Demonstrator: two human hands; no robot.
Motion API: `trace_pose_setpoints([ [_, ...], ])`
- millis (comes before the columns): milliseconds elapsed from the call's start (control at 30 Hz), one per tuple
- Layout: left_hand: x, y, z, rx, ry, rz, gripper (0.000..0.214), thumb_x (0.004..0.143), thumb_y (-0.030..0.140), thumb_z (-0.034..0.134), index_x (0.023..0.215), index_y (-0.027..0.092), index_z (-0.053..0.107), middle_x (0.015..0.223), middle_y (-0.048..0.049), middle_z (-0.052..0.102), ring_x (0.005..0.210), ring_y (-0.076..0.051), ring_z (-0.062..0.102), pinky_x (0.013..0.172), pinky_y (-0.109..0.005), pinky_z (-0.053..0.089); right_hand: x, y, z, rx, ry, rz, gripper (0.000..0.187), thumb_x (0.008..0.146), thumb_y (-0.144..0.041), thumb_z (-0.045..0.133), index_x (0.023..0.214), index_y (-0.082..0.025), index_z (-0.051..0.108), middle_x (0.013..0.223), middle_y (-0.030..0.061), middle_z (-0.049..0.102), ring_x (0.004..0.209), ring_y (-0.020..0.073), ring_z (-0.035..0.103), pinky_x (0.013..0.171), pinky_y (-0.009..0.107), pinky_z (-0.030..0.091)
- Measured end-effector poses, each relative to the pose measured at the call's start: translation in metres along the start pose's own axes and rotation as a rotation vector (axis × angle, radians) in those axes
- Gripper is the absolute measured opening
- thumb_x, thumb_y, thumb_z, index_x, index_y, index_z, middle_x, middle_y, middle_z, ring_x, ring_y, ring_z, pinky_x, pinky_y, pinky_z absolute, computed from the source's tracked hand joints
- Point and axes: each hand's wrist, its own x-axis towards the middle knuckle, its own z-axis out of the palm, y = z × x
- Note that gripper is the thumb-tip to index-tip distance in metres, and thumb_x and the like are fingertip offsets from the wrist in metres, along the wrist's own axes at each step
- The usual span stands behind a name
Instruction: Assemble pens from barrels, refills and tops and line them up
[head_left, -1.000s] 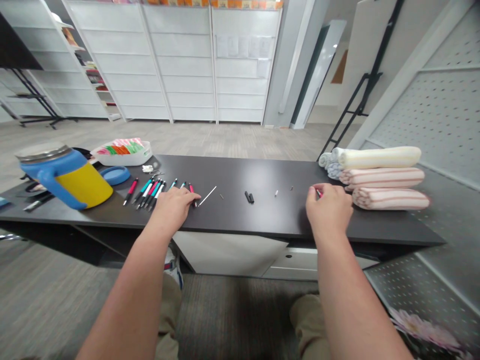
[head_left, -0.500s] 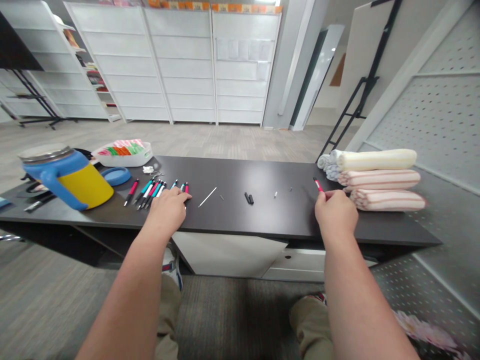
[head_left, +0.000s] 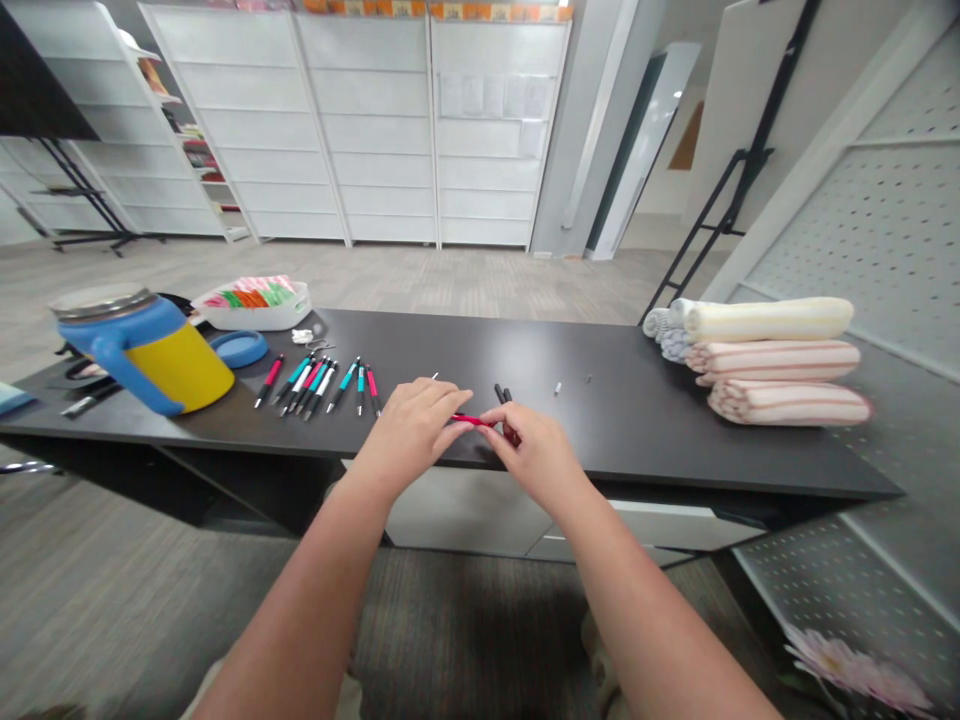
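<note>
A red pen barrel (head_left: pixel 472 420) lies level between my two hands, just above the front part of the dark desk. My left hand (head_left: pixel 409 430) pinches its left end between thumb and fingers. At its right end my right hand (head_left: pixel 536 440) grips with thumb and forefinger. Close behind my right fingers are two black pen parts (head_left: pixel 502 392), partly covered. A small white piece (head_left: pixel 557 389) and a tiny dark part (head_left: pixel 588 379) lie farther right. Only the tip of a thin white rod (head_left: pixel 435 377) shows past my left hand.
Several red, teal and white pens (head_left: pixel 307 388) lie left on the desk (head_left: pixel 630 400). Beyond them stand a blue-yellow mug (head_left: pixel 169 360), a blue lid (head_left: pixel 238 349) and a white tray (head_left: pixel 289 315) of colourful packets. Rolled towels (head_left: pixel 780 360) are stacked at the right end.
My right hand has brought the red pen barrel from the right side of the desk to the middle. My left hand has left the pens and moved right to hold the barrel too.
</note>
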Motion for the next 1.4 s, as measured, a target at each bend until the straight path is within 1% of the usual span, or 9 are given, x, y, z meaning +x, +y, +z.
trace_pose_setpoints([
  [200, 0.007, 0.012, 0.013, -0.008, -0.079, 0.025, 0.024, 0.109, 0.028, 0.044, 0.111, 0.018, 0.066, 0.109, -0.0104, 0.072, 0.104, -0.025, 0.066, 0.095, -0.039, 0.048, -0.002, -0.003, -0.002, 0.153, 0.067, 0.086, 0.02, 0.1, -0.034, 0.062, 0.113, -0.022, 0.072, 0.092, 0.0046, 0.076, 0.07, 0.0167, 0.064, 0.069, 0.03, 0.051],
  [367, 0.008, 0.008, 0.01, 0.215, -0.053, -0.405, 0.029, 0.108, 0.027, 0.039, 0.11, 0.014, 0.065, 0.101, -0.0151, 0.073, 0.094, -0.03, 0.071, 0.081, -0.039, 0.052, -0.002, 0.0, 0.0, 0.321, 0.156, 0.209, 0.03, 0.098, -0.041, 0.064, 0.118, -0.02, 0.067, 0.096, 0.0058, 0.077, 0.072, 0.0162, 0.067, 0.066, 0.029, 0.051],
  [467, 0.006, 0.004, 0.004, 0.303, -0.129, -0.638, 0.03, 0.105, 0.036, 0.047, 0.102, 0.016, 0.068, 0.092, -0.0162, 0.075, 0.083, -0.032, 0.074, 0.073, -0.039, 0.053, -0.001, 0.001, 0.001, 0.319, 0.168, 0.229, 0.028, 0.097, -0.044, 0.064, 0.111, -0.021, 0.069, 0.09, 0.0044, 0.075, 0.068, 0.0156, 0.064, 0.064, 0.028, 0.05],
  [667, 0.004, -0.001, 0.001, 0.311, -0.223, -0.776, 0.032, 0.102, 0.034, 0.046, 0.1, 0.016, 0.072, 0.087, -0.0197, 0.076, 0.081, -0.036, 0.076, 0.07, -0.042, 0.055, -0.001, -0.002, -0.002, 0.29, 0.141, 0.245, 0.024, 0.098, -0.043, 0.062, 0.102, -0.022, 0.071, 0.081, 0.0021, 0.073, 0.065, 0.0154, 0.061, 0.062, 0.028, 0.047],
  [833, 0.006, -0.001, -0.002, 0.302, -0.208, -0.813, 0.031, 0.099, 0.028, 0.045, 0.101, 0.014, 0.072, 0.087, -0.0219, 0.076, 0.078, -0.035, 0.075, 0.068, -0.042, 0.055, -0.002, -0.002, -0.004, 0.225, 0.105, 0.233, 0.021, 0.1, -0.041, 0.06, 0.096, -0.023, 0.072, 0.076, 0.0001, 0.071, 0.065, 0.0159, 0.062, 0.064, 0.028, 0.047],
  [933, 0.007, 0.002, -0.005, 0.242, -0.119, -0.785, 0.031, 0.099, 0.031, 0.047, 0.102, 0.015, 0.073, 0.084, -0.0186, 0.077, 0.076, -0.032, 0.074, 0.067, -0.038, 0.052, -0.002, -0.001, -0.003, 0.189, 0.11, 0.194, 0.023, 0.101, -0.039, 0.059, 0.109, -0.023, 0.073, 0.084, 0.0017, 0.075, 0.066, 0.0161, 0.063, 0.067, 0.028, 0.05],
  [1100, 0.013, 0.021, -0.006, -0.276, -0.17, -0.623, 0.036, 0.098, 0.045, 0.052, 0.079, 0.021, 0.072, 0.073, -0.0069, 0.073, 0.067, -0.023, 0.066, 0.062, -0.031, 0.045, -0.002, 0.001, 0.005, 0.007, 0.045, -0.008, 0.041, 0.104, -0.026, 0.052, 0.144, -0.024, 0.062, 0.109, 0.0067, 0.077, 0.082, 0.018, 0.069, 0.081, 0.031, 0.055],
  [1267, 0.017, 0.04, 0.004, -0.692, -0.237, -0.506, 0.043, 0.095, 0.052, 0.054, 0.074, 0.018, 0.072, 0.066, -0.001, 0.065, 0.065, -0.019, 0.06, 0.064, -0.029, 0.046, -0.004, 0.006, 0.01, -0.2, 0.025, -0.036, 0.03, 0.105, -0.02, 0.048, 0.117, -0.022, 0.075, 0.105, 0.01, 0.077, 0.092, 0.022, 0.072, 0.079, 0.031, 0.055],
  [1400, 0.019, 0.043, 0.005, -0.72, -0.131, -0.548, 0.037, 0.096, 0.052, 0.056, 0.092, 0.019, 0.072, 0.082, -0.0034, 0.073, 0.077, -0.021, 0.065, 0.07, -0.029, 0.048, -0.004, 0.011, 0.004, -0.21, 0.09, 0.003, 0.029, 0.107, -0.026, 0.048, 0.115, -0.021, 0.075, 0.107, 0.0117, 0.078, 0.095, 0.0234, 0.074, 0.084, 0.032, 0.055],
])
